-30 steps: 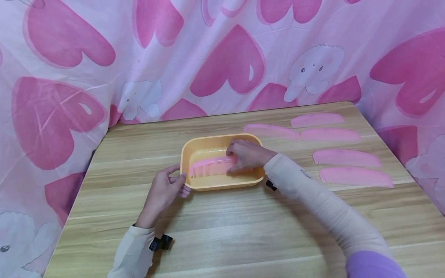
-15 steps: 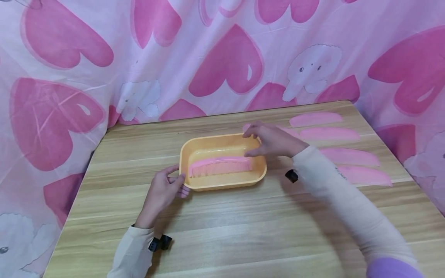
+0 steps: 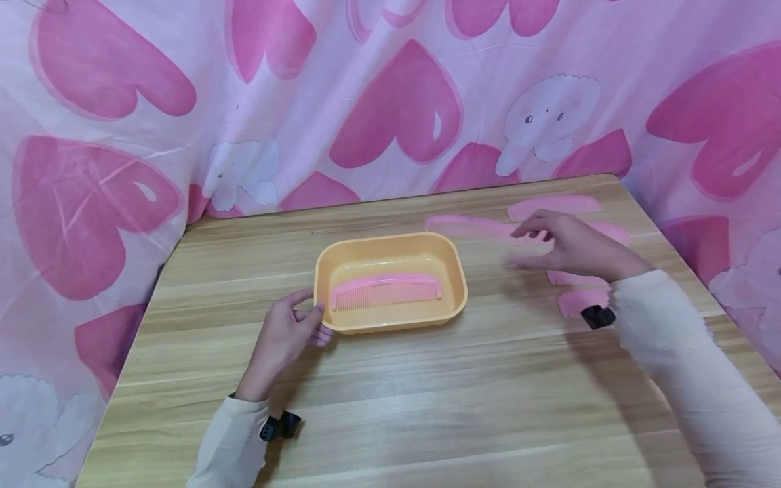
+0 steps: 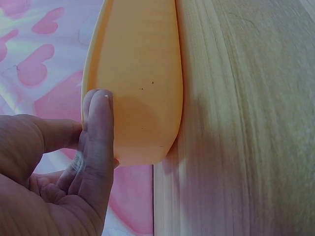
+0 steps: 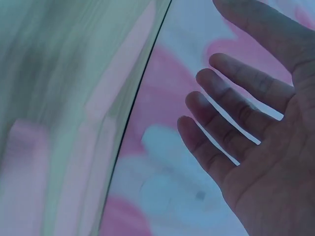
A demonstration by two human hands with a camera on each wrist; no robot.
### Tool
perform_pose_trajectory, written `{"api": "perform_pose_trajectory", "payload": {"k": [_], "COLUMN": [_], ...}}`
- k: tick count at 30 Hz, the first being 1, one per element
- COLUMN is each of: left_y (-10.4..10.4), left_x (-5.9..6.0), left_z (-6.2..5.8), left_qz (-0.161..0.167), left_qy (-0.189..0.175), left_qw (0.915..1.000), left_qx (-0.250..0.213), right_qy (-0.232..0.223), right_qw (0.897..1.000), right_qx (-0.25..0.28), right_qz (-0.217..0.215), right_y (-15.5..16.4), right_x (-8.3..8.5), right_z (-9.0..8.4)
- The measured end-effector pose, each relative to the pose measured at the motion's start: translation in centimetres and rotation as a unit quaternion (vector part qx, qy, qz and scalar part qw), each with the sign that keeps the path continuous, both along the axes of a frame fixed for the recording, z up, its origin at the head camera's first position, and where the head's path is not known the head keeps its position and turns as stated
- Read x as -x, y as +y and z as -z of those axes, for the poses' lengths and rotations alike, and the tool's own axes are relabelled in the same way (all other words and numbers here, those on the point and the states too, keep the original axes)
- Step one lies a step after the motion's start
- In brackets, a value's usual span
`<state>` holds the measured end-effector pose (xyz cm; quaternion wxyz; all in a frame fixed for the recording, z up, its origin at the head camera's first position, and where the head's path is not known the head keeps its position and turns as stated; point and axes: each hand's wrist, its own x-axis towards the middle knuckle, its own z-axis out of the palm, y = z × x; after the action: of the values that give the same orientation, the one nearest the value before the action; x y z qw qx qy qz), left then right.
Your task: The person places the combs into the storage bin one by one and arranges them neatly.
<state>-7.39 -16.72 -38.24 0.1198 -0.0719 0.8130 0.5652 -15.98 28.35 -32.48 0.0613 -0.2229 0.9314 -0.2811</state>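
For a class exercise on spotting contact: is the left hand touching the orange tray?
Touching. The left wrist view shows the left hand with its fingers against the outer wall of the orange tray, no gap between.

Head view forward-down; wrist views close; head, left wrist share tub (image 3: 378, 251)

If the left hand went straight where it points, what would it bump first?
The orange tray, probably: the left hand is touching its left end. Past that, the comb inside seems next.
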Motion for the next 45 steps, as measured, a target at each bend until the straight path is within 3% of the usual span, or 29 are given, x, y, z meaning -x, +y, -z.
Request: {"api": "perform_pose_trajectory", "payload": {"k": [9,17,20,29,40,45], "left_y": [0.0,0.0,0.0,0.0,0.1,0.0], "left_x": [-0.1,0.0,-0.1,-0.1,0.0,0.0], "left_z": [-0.1,-0.1,-0.1,-0.2,-0.1,-0.1], "left_qz": [-0.001,0.003,0.006,0.004,0.003,0.006], "left_qy": [0.004,0.003,0.004,0.001,-0.003,-0.001], "left_qw": [1.0,1.0,1.0,1.0,0.9999,0.9999], "left_qx": [0.004,0.005,0.004,0.006,0.015,0.008], "right_qy": [0.016,0.068,0.061,0.019,0.068,0.057], "right_qw": [0.998,0.995,0.995,0.993,0.992,0.992], "right_qx": [-0.019,-0.022,-0.017,-0.038,-0.053,-0.056], "right_qz": [0.058,0.068,0.079,0.113,0.095,0.096], "right_y": [7.9,13.3,14.6,16.6,16.8,16.8], "right_x": [-2.8,-5.1,-5.6,-6.4,-6.3,-6.3], "right_z": [2.3,5.5,6.4,7.7,8.8,8.8]}}
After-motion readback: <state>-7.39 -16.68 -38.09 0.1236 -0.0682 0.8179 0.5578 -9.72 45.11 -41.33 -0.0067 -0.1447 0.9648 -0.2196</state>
